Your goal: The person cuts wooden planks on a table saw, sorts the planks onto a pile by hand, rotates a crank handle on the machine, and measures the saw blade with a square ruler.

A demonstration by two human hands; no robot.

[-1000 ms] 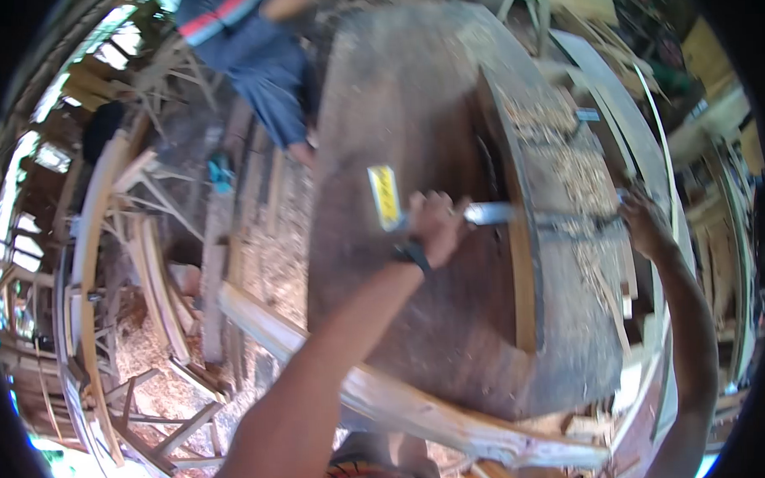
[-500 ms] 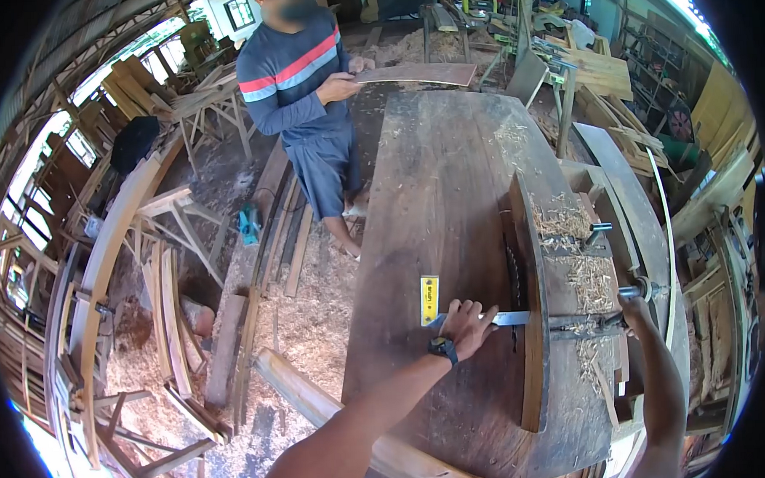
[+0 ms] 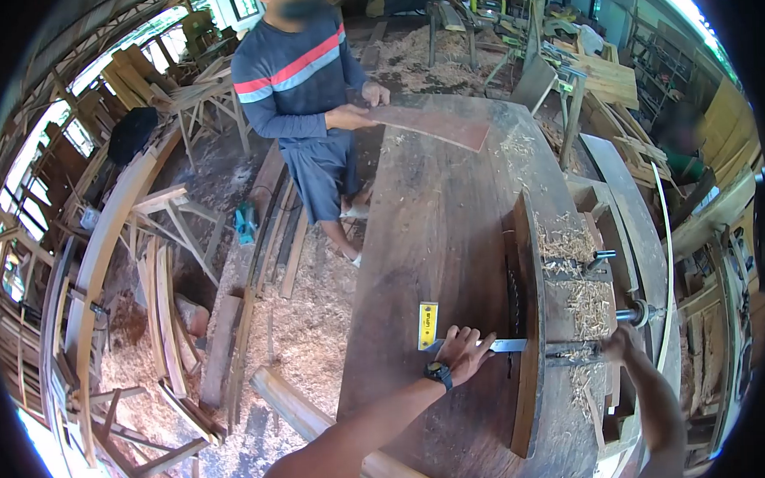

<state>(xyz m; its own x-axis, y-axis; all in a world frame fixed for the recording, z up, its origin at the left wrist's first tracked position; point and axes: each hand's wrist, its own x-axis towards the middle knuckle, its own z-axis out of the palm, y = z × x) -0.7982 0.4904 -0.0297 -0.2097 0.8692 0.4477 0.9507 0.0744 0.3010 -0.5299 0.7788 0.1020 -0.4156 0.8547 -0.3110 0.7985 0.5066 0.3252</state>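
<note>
My left hand (image 3: 464, 355), with a watch on its wrist, lies bent over the steel blade of a try square (image 3: 428, 324) with a yellow stock. The blade lies on the wooden machine table (image 3: 433, 237) and points at the upright wooden fence (image 3: 526, 335). A dark saw blade (image 3: 514, 302) stands in a slot just left of that fence. On the fence's far side, my right hand (image 3: 625, 343) is curled near the end of a dark bar (image 3: 576, 352) and below a metal handwheel (image 3: 639, 313). What its fingers hold is hidden.
A person in a striped shirt (image 3: 297, 82) stands across the table, holding a thin brown board (image 3: 433, 126) over its far end. Wood shavings (image 3: 589, 303) lie beside the fence. A teal power tool (image 3: 245, 223) and timber lie on the floor at left. A pale beam (image 3: 308, 410) crosses in front.
The person across swung the thin board over the table's far end and stepped slightly closer. My right hand moved left, away from the handwheel toward the dark bar. My left hand stays on the try square.
</note>
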